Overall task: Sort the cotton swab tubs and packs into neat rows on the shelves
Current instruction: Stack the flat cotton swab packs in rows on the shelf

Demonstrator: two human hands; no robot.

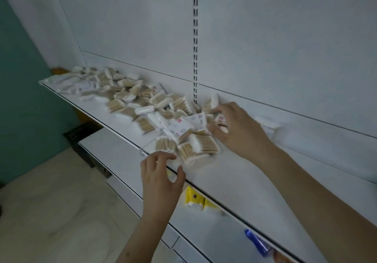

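A big messy pile of swab packs point(155, 107) lies on the white shelf point(234, 173). The right hand point(238, 128) rests on the near end of the pile, its fingers curled around some packs. The left hand point(161, 177) hovers at the shelf edge, fingers spread and loosely bent, holding nothing, just below the pile.

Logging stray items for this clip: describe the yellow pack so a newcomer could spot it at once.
Start at the top shelf with the heap of swab packs. Look under its front edge, just right of the left hand, onto the shelf below. The yellow pack lies there alone, the only bright yellow thing; the heap is beige and white.
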